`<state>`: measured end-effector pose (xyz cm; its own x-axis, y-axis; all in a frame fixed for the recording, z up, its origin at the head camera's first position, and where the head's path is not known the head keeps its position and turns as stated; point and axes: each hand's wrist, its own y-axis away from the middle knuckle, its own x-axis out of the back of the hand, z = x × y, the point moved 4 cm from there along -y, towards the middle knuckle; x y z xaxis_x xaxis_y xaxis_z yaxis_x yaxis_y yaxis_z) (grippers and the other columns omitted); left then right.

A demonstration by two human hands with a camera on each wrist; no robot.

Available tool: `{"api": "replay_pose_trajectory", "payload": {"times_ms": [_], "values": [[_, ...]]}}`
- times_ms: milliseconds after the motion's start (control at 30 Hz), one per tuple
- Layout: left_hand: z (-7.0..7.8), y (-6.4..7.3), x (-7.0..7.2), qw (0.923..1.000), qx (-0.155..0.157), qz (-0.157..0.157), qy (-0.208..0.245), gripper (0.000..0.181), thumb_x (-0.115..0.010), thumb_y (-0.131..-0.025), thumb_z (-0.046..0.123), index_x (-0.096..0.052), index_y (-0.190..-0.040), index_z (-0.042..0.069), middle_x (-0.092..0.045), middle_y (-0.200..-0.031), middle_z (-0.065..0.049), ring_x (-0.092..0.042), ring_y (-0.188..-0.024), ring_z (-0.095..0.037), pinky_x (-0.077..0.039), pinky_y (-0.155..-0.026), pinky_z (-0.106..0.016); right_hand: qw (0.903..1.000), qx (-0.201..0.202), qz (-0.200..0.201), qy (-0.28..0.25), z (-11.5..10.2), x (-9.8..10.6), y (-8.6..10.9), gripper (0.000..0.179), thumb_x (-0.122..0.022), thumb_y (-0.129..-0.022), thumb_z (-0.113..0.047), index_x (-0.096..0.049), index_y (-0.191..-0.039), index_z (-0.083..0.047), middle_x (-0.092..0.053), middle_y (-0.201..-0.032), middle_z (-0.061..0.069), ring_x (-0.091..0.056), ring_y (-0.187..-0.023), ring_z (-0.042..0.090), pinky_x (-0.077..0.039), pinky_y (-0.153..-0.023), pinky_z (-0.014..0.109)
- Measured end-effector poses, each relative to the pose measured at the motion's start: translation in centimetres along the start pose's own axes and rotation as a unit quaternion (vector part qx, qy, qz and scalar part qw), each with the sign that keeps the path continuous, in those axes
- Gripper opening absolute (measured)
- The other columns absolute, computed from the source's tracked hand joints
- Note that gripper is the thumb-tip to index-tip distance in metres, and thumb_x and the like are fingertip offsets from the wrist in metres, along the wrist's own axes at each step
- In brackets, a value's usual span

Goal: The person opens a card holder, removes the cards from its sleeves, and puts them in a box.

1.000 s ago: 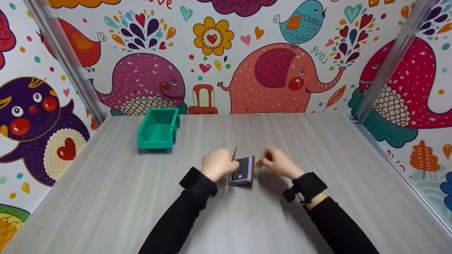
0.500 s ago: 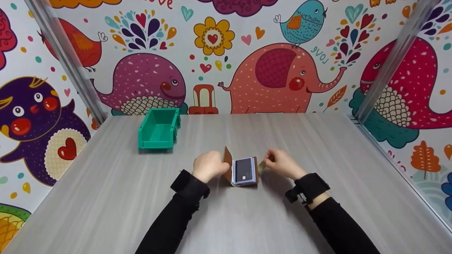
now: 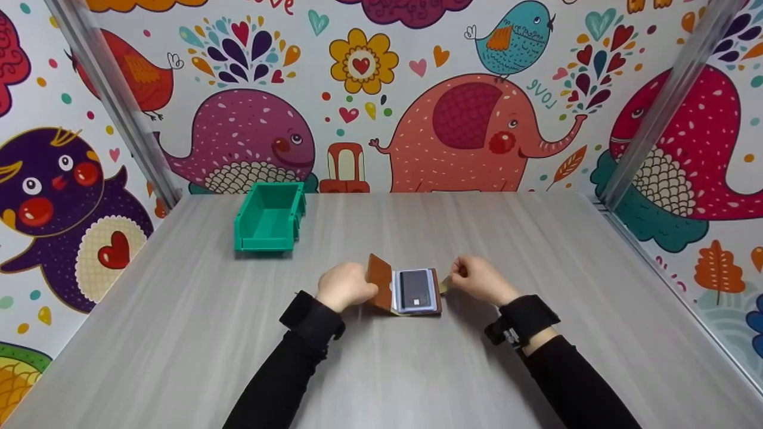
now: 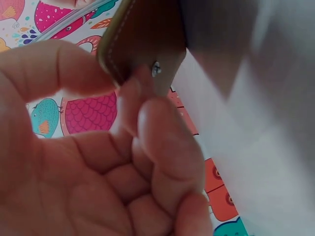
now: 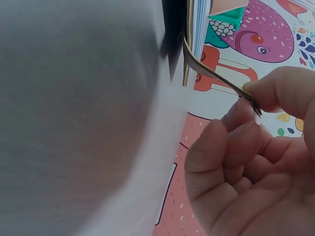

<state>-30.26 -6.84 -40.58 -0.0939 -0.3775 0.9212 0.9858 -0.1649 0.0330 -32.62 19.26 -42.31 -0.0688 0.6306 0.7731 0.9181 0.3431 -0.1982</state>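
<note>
A brown card wallet (image 3: 379, 281) lies spread on the table in the head view, its front cover raised at the left. Clear sleeves inside show a dark card (image 3: 415, 287) with a small chip. My left hand (image 3: 346, 286) pinches the outer edge of that cover between thumb and fingers. White stitching and a metal snap (image 4: 156, 69) show on the cover in the left wrist view. At the wallet's right side, my right hand (image 3: 481, 279) pinches the end of its narrow closing strap (image 5: 216, 74). Edges of stacked sleeves (image 5: 198, 34) appear beside the strap in the right wrist view.
A green plastic bin (image 3: 266, 245) stands at the back left of the grey table (image 3: 197, 333). Walls with cartoon animals rise behind and at both sides, with metal posts (image 3: 647, 101) at the corners. Black straps (image 3: 313, 319) circle both wrists.
My left hand has moved left and slightly toward me, swinging the wallet's cover wider so that the inside card shows fully. My right hand has shifted slightly right, still holding the strap.
</note>
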Motion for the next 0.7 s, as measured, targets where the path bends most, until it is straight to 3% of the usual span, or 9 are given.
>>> {"api": "replay_pose_trajectory", "payload": {"times_ms": [267, 700], "values": [[-1.0, 0.0, -0.4, 0.9998, 0.011, -0.018, 0.007, 0.021, -0.064, -0.077, 0.019, -0.048, -0.063, 0.015, -0.053, -0.068, -0.001, -0.047, -0.060, -0.019, -0.036, -0.053, -0.033, 0.9998, -0.004, -0.010, 0.019, 0.2, -0.2, 0.1, 0.006, -0.063, -0.082, 0.000, -0.059, -0.080, -0.003, -0.054, -0.072, 0.000, -0.048, -0.065, 0.013, -0.042, -0.062, 0.030], [-1.7, -0.1, -1.2, 0.9992, 0.009, -0.038, 0.003, 0.016, -0.064, -0.077, 0.017, -0.052, -0.066, 0.012, -0.056, -0.073, -0.002, -0.048, -0.062, -0.019, -0.038, -0.055, -0.034, 0.9978, -0.019, -0.011, 0.063, 0.7, -0.3, 0.4, 0.007, -0.065, -0.083, -0.002, -0.058, -0.081, -0.004, -0.054, -0.073, 0.002, -0.049, -0.066, 0.016, -0.043, -0.064, 0.035]]}}
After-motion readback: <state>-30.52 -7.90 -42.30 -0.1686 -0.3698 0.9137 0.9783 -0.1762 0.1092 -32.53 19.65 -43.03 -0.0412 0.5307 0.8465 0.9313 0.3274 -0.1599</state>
